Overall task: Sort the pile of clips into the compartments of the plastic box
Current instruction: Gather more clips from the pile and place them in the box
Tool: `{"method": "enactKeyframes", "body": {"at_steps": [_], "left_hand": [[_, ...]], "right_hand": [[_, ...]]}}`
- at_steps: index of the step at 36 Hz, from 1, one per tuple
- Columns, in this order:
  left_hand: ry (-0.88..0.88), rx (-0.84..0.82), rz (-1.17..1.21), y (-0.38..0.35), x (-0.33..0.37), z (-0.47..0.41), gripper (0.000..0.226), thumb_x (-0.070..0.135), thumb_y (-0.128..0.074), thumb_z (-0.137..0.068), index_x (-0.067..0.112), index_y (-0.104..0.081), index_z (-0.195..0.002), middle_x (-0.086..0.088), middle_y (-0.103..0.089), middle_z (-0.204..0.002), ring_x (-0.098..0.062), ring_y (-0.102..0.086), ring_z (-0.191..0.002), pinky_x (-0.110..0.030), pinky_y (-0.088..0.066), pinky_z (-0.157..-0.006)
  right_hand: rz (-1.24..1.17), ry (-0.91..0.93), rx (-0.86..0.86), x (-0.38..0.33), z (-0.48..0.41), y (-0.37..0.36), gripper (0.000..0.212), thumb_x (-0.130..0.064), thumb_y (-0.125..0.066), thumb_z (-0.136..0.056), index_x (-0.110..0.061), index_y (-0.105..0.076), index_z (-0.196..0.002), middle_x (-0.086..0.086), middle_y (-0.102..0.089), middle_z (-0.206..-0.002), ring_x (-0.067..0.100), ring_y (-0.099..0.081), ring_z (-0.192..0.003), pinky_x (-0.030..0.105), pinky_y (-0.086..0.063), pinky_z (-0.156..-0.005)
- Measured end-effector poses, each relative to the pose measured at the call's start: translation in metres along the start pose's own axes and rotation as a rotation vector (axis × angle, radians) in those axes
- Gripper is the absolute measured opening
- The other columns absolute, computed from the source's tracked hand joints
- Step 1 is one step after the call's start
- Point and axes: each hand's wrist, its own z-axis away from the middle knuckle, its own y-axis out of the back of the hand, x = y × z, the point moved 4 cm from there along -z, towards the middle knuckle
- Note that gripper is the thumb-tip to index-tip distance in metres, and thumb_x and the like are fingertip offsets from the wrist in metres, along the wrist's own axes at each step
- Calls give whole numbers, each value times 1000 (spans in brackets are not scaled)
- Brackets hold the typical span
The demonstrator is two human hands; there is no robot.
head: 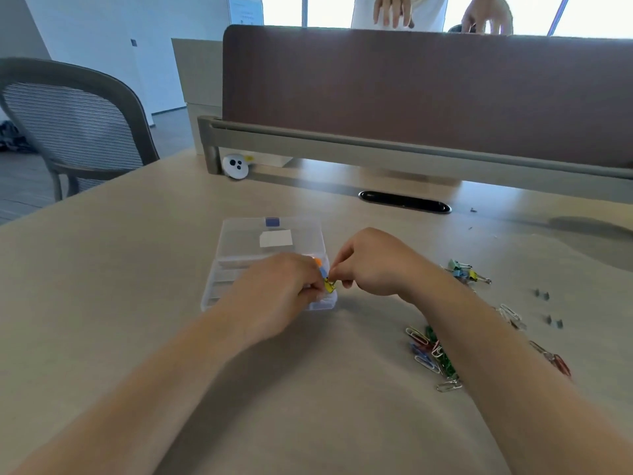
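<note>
A clear plastic box [239, 248] with its lid flipped open lies on the desk in front of me. Over its right edge, my left hand [277, 296] and my right hand [373, 265] both pinch a small yellow binder clip [329, 286]. An orange and a blue clip [320, 265] peek out just above it, beside my left fingers. Coloured paper clips [431, 354] lie scattered on the desk under my right forearm. A cluster of small binder clips [466, 270] sits further right.
Small grey staple-like pieces [548, 306] lie at the far right. A brown desk divider [411, 97] stands at the back, with another person's hands [394, 8] above it. A cable slot [404, 202], a white round object [235, 166] and a chair [68, 125] are beyond.
</note>
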Motion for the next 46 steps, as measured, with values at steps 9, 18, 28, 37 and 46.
{"method": "enactKeyframes", "body": {"at_steps": [9, 18, 28, 37, 46], "left_hand": [[-29, -5, -23, -1, -1, 3, 13, 22, -58, -90, 21, -68, -83, 13, -57, -85, -12, -56, -85, -32, -46, -74], [9, -4, 5, 0, -6, 6, 14, 31, -60, -87, 33, -71, -96, 13, -69, -99, -10, -58, -94, -35, -49, -83], [1, 9, -64, 3, 3, 7, 16, 26, -59, -90, 24, -74, -86, 11, -69, -88, -7, -48, -79, -31, -45, -76], [27, 30, -32, 5, 4, 8, 11, 30, -61, -88, 29, -72, -88, 13, -62, -82, -9, -52, -79, -34, -47, -74], [-9, 27, -73, 0, 7, 5, 18, 27, -55, -88, 22, -70, -81, 10, -64, -84, -11, -53, -80, -36, -49, -74]], "right_hand": [[18, 9, -7, 0, 1, -3, 12, -10, -64, -87, -16, -73, -81, -8, -63, -66, 3, -52, -60, 20, -37, -54], [-14, -18, 1, 3, 2, -3, 12, -7, -64, -84, -7, -76, -84, 3, -74, -78, 8, -54, -60, 27, -46, -64], [11, -50, -30, 9, 0, -8, 9, -9, -69, -81, -7, -76, -86, 10, -74, -85, 17, -56, -66, 28, -46, -64], [13, -50, -28, 8, -2, -9, 10, -9, -67, -82, -8, -76, -83, 10, -74, -83, 18, -58, -69, 31, -48, -67], [17, -48, -30, 9, -2, -9, 9, -8, -67, -81, -7, -75, -84, 11, -74, -83, 20, -59, -71, 35, -52, -71]]}}
